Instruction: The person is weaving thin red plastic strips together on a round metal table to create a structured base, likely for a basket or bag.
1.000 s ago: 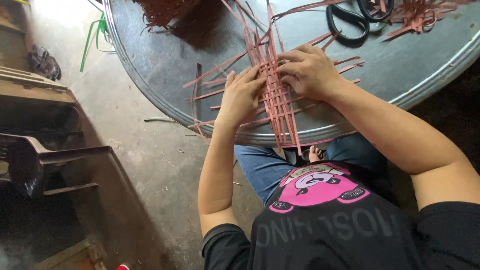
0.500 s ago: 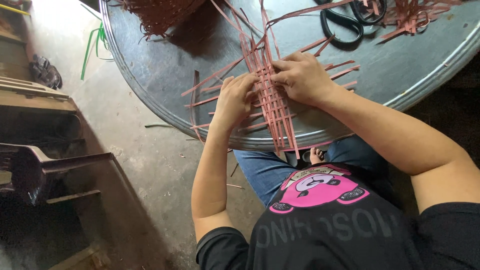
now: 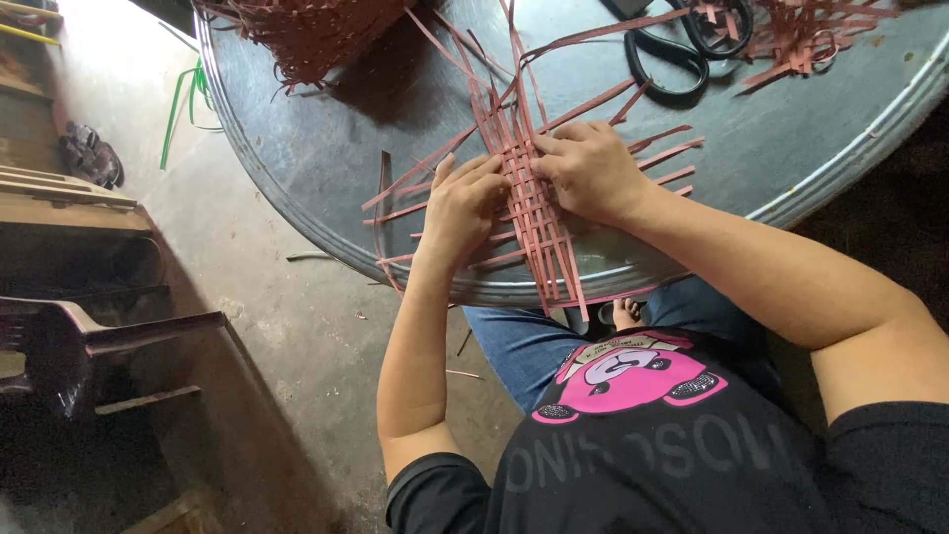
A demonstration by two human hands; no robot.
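Both my hands are flat on a reddish-brown woven strip mat [image 3: 534, 213] lying on the round dark metal table [image 3: 326, 188], near its front rim. Left hand [image 3: 463, 208] lies palm down, fingers spread, pinning the cross strips on the left side of the weave; right hand [image 3: 591, 170] is curled over the right side, fingertips pressing at the centre column. I can't tell if it pinches a single strip. Risk as I judge it: the weave is loose, so lifting either palm could let the crossing strips slide and open gaps. The long ends hang past the table rim toward my lap, and their weight could drag the mat off the edge. Loose upright strips [image 3: 514, 59] fan out behind the hands and could snag on a finger. Black scissors [image 3: 682, 44] lie well apart at the back right, with strip offcuts [image 3: 801, 30] beside them. A half-made basket [image 3: 306, 30] sits back left. Open room: bare tabletop to the left of the mat and between the mat and the scissors. A dark plastic chair [image 3: 69, 346] stands on the floor, well left of the table.
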